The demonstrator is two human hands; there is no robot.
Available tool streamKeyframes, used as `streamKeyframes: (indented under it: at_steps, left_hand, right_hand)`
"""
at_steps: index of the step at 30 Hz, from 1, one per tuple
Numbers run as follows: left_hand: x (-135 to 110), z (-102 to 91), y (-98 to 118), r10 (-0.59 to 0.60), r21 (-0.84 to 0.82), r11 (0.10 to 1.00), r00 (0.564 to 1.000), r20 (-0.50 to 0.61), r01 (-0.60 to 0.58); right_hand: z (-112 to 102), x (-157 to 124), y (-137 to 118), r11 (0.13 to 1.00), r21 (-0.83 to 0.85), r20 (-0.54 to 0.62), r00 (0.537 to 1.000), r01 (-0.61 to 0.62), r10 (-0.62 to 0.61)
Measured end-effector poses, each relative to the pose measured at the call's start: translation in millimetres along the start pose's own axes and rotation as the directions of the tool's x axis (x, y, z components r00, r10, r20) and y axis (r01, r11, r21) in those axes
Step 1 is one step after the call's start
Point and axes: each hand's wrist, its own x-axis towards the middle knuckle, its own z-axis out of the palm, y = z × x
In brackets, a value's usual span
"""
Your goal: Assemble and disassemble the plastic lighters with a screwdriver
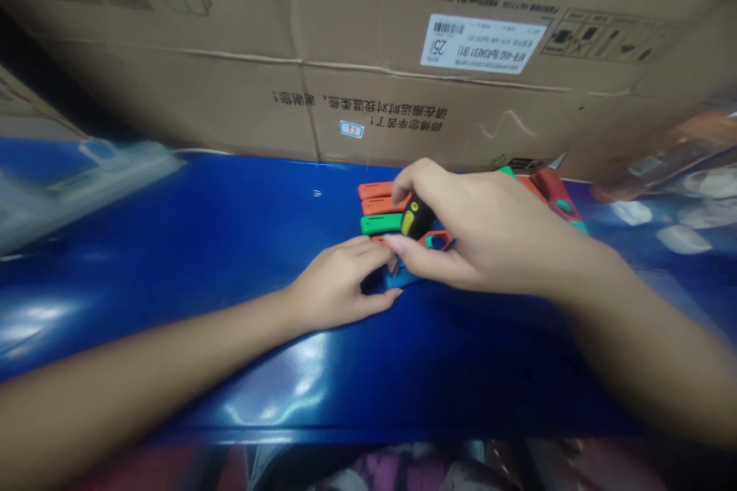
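Observation:
Several long plastic-handled tools lie side by side on the blue table: two orange handles point(377, 190) at the back, a green handle point(380, 225) in front of them, and a blue handle point(404, 276) nearest me. Their exact kind is not clear. My right hand point(489, 226) arches over the row, its thumb and index finger closed around a black handle with yellow marks point(415, 218). Beneath it, an orange piece with a dark blue insert point(437, 240) shows partly. My left hand point(345, 284) curls at the row's near left end, fingers and thumb around the blue handle.
A large cardboard box point(362, 54) with printing and a white label stands along the back of the blue table point(230, 245). Dark red and green pieces point(556, 196) lie beyond my right hand. Blurred clear plastic packs point(86, 184) are at left, white pieces point(683, 239) at right.

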Motion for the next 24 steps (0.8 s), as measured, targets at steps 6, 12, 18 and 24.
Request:
streamKeyframes:
  at_steps: [6, 12, 18, 24]
  left_hand:
    - [0.8, -0.7, 0.7, 0.005, -0.014, 1.0, 1.0, 0.019, -0.004]
    - [-0.1, 0.0, 0.3, -0.003, 0.019, 1.0, 1.0, -0.004, 0.003]
    - [0.7, -0.8, 0.8, -0.003, 0.011, 1.0, 1.0, 0.008, 0.003]
    - [0.5, -1.1, 0.8, 0.012, 0.002, 1.0, 1.0, 0.003, -0.012]
  right_hand:
    - [0.4, 0.0, 0.1, 0.998, 0.046, -0.001, 0.999, 0.045, -0.045]
    - [2.1, 0.4, -0.6, 0.998, 0.031, -0.009, 0.999, 0.054, -0.054]
    - [1.6, -0.5, -0.3, 0.994, -0.033, -0.031, 0.994, 0.107, -0.108]
    - [-2.2, -1.0, -2.4, 0.997, -0.029, -0.017, 0.997, 0.078, -0.078]
